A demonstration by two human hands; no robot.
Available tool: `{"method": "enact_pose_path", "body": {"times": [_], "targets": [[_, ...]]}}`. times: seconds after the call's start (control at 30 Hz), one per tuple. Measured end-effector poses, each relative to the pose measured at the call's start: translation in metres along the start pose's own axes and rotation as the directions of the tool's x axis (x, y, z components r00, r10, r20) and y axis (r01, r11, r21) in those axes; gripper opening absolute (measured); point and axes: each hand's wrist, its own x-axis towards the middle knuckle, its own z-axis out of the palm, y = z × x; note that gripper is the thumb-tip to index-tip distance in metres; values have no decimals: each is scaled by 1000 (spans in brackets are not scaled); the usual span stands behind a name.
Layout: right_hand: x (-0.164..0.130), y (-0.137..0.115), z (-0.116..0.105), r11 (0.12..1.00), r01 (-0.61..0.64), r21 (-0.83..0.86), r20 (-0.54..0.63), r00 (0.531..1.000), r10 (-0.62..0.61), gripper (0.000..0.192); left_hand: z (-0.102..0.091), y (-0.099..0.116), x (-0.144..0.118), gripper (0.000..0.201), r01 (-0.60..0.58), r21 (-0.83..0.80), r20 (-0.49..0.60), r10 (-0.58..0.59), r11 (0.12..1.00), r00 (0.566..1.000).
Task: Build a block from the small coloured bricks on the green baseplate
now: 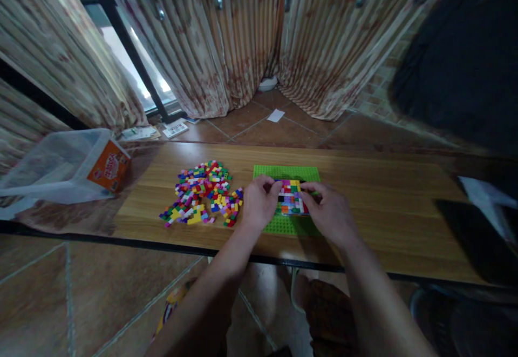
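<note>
Your left hand (259, 203) and right hand (329, 211) rest on the green baseplate (285, 173), which lies on the tabletop (384, 195). Both hands are curled, fingertips pressing the sides of the block of coloured bricks (291, 197) built on the plate; whether either hand pinches a loose brick, you cannot tell. A pile of loose bricks (202, 192) lies just left of the plate. Further left stands a clear plastic box (60, 165).
</note>
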Motion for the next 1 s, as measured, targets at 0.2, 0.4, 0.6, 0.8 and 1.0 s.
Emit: {"method": "enact_pose_path", "body": {"times": [0.2,0.4,0.6,0.8,1.0], "targets": [[1,1,1,999,15,-28,-33,999,-16,29,-45,-18,16,22,-58,2,-60,58,998,997],[2,0,3,998,-8,-56,-77,997,3,29,-87,-46,25,19,-85,182,66,74,980,995],[7,0,6,996,-17,-93,-101,995,8,31,-108,-64,20,28,-188,197,275,130,962,953],[7,0,6,994,-18,-111,-99,995,7,30,-105,-49,15,31,-222,367,289,116,903,950],[7,1,7,994,-24,-107,-103,995,13,31,-88,-38,14,33,-170,550,273,16,818,962]]}}
